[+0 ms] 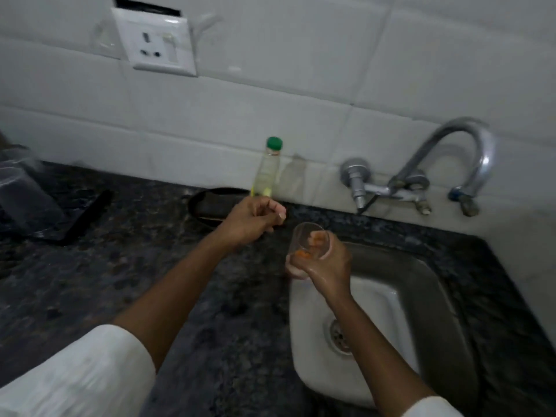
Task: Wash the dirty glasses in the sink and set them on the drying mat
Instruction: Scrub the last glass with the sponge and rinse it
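Observation:
My right hand (326, 266) grips a clear drinking glass (305, 236) over the left rim of the steel sink (427, 284). The glass is tilted, its mouth pointing up and away, and orange-tinted fingertips show through its wall. My left hand (251, 219) hovers over the dark granite counter with its fingers curled in and nothing visible in them. It sits just in front of the base of a clear bottle (267, 170) with a green cap and pale liquid. Whether the hand touches the bottle cannot be told. No drying mat is in view.
A chrome wall tap (469, 164) arches over the sink's back edge, with no water running. A dark oval dish (215, 203) lies behind my left hand. A clear container (24, 188) and a black strip (87, 216) lie far left. A wall socket (156, 43) is above.

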Demonstrator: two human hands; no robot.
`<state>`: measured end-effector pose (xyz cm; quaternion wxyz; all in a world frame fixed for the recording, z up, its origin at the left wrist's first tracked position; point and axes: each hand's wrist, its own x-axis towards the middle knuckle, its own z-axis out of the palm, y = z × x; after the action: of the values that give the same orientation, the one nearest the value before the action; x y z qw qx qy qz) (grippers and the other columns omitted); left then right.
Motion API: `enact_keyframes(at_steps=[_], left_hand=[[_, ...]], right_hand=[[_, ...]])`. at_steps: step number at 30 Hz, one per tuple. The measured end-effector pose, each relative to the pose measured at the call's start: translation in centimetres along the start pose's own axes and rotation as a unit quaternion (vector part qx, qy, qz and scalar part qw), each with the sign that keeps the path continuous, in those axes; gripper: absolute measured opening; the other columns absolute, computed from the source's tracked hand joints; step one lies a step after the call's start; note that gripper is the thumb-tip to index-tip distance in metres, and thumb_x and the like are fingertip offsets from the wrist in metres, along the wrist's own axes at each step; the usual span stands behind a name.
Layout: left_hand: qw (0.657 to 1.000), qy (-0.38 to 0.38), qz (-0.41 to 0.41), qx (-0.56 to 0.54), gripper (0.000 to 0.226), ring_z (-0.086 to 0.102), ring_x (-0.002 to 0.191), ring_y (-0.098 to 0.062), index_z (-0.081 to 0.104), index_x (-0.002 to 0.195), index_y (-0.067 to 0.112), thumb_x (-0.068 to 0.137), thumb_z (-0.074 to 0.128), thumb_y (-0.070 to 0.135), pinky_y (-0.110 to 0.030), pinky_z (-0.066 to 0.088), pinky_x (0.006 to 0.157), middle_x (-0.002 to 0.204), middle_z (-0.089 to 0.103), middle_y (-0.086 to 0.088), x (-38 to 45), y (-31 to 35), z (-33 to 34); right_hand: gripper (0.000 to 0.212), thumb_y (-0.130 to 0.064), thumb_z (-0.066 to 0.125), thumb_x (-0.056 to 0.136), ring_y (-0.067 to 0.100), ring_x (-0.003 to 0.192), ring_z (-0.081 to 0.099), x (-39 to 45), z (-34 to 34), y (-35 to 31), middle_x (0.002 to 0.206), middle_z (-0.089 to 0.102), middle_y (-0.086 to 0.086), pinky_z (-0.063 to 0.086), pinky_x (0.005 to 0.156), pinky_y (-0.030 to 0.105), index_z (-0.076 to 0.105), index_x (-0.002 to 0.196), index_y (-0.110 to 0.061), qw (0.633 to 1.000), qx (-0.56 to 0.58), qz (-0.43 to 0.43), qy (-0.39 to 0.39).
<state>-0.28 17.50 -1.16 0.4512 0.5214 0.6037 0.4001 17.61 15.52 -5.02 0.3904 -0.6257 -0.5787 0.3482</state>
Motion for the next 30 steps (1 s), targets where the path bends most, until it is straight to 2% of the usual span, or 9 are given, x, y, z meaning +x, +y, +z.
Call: enact_keyframes(at_steps=[3,5,6,10,12,14,18,24,30], left_hand=[[0.999,-0.015,-0.005,0.051,0.017,0.062,0.065,-0.009,0.071,0.097,0.012,0.095,0.062,0.026,-0.013,0.046,0.047,0.091,0.073,-0.008,2.0,1.8,6.4],[0.996,0.032,0.031,0.08,0.028,0.064,0.064,-0.015,0.073,0.085,0.009,0.094,0.062,0.033,-0.028,0.058,0.064,0.081,0.074,-0.009,2.9,3.4,9.8],[0.991,0.044,0.052,0.113,0.034,0.065,0.065,-0.018,0.072,0.08,0.009,0.094,0.061,0.038,-0.034,0.057,0.067,0.074,0.072,-0.008,3.3,4.2,11.2],[0.961,0.109,0.059,0.249,0.051,0.063,0.062,-0.017,0.069,0.068,0.015,0.089,0.055,0.059,-0.029,0.039,0.054,0.062,0.066,-0.002,4.0,6.7,15.6],[0.941,0.17,0.042,0.289,0.055,0.063,0.061,-0.02,0.064,0.064,0.015,0.087,0.054,0.065,-0.028,0.038,0.053,0.061,0.064,-0.001,4.1,6.9,17.0],[0.925,0.205,0.022,0.319,0.057,0.063,0.066,-0.023,0.066,0.07,0.017,0.086,0.052,0.069,-0.03,0.041,0.055,0.066,0.065,-0.002,4.2,7.1,17.9],[0.917,0.239,-0.001,0.318,0.061,0.067,0.072,-0.028,0.07,0.076,0.016,0.086,0.046,0.072,-0.035,0.052,0.063,0.074,0.069,-0.005,5.1,7.7,18.1],[0.913,0.247,0.011,0.324,0.062,0.061,0.07,-0.032,0.064,0.069,0.011,0.092,0.045,0.065,-0.032,0.038,0.059,0.071,0.062,-0.008,5.3,7.2,18.0],[0.922,0.246,0.01,0.299,0.054,0.058,0.068,-0.028,0.068,0.074,0.011,0.097,0.043,0.054,-0.031,0.037,0.058,0.072,0.063,-0.008,5.6,6.8,17.8]], right_hand=[[0.05,-0.043,0.079,0.036,0.014,0.08,0.066,0.5,-6.7,1.7,0.083,0.069,-0.009,0.055,0.074,0.034,0.059,0.079,-0.029,0.998,-0.017,0.043,0.038],[0.058,-0.051,0.075,0.03,0.016,0.083,0.067,1.0,-10.3,2.8,0.086,0.07,-0.007,0.057,0.078,0.038,0.061,0.082,-0.027,0.997,-0.028,0.057,0.052],[0.059,-0.051,0.075,0.03,0.016,0.084,0.067,1.2,-11.9,3.3,0.087,0.07,-0.006,0.057,0.079,0.039,0.062,0.083,-0.027,0.996,-0.027,0.06,0.057],[0.05,-0.029,0.092,0.048,0.016,0.084,0.065,2.6,-16.5,5.3,0.086,0.065,-0.009,0.052,0.074,0.031,0.059,0.085,-0.027,0.997,-0.02,0.051,0.052],[0.051,-0.024,0.093,0.053,0.013,0.083,0.062,2.9,-17.8,5.5,0.086,0.063,-0.009,0.046,0.07,0.025,0.06,0.092,-0.023,0.998,-0.017,0.04,0.039],[0.052,-0.022,0.093,0.055,0.009,0.078,0.06,3.2,-18.5,5.6,0.086,0.063,-0.008,0.042,0.064,0.019,0.059,0.095,-0.022,0.999,-0.009,0.03,0.026],[0.051,-0.024,0.092,0.057,0.003,0.073,0.057,3.4,-18.7,5.3,0.085,0.062,-0.011,0.037,0.059,0.01,0.058,0.095,-0.024,1.0,-0.011,0.017,0.003],[0.057,-0.033,0.092,0.053,0.012,0.086,0.064,3.7,-17.9,4.9,0.094,0.067,-0.006,0.053,0.077,0.027,0.061,0.1,-0.024,0.999,-0.03,0.015,0.002],[0.06,-0.035,0.092,0.049,0.013,0.087,0.066,3.7,-17.7,4.6,0.094,0.069,-0.005,0.056,0.081,0.032,0.062,0.1,-0.023,0.999,-0.033,0.014,0.008]])
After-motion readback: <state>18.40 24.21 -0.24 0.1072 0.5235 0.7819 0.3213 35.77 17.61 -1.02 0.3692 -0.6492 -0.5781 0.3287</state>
